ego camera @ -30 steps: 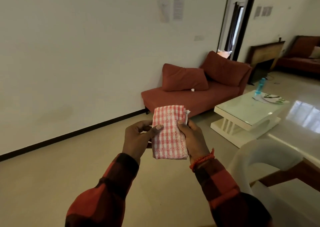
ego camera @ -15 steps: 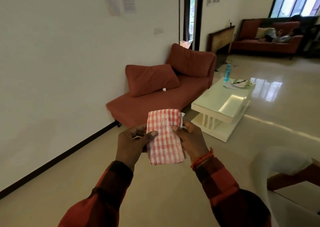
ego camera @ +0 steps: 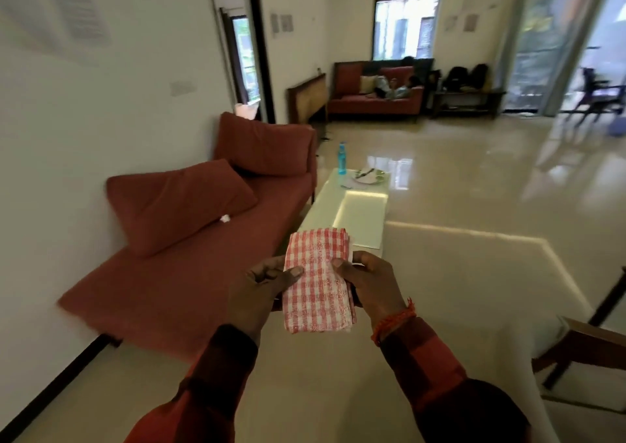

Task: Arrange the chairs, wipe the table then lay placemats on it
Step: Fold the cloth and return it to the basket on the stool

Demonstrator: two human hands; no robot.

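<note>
Up at chest height, a folded red-and-white checked cloth (ego camera: 318,280) is held between both hands, above the floor and in front of a red couch (ego camera: 189,266). The left hand (ego camera: 261,293) has its grip closed on the cloth's left edge, thumb on top, and the right hand (ego camera: 371,285) grips the right edge likewise. Beyond, a low white worktop (ego camera: 352,212) carries a blue bottle (ego camera: 342,154) and a plate (ego camera: 369,175).

A plain white wall (ego camera: 101,110) with blurred paper sheets fills the frame's left. A rust-red fabric daybed (ego camera: 189,266) with cushions is set against it. A low white glossy coffee table (ego camera: 352,212) is seen at centre. Glossy beige floor tiles (ego camera: 474,205) reflect daylight from the barred window (ego camera: 406,24) at upper centre, above a red sofa (ego camera: 376,98).
</note>
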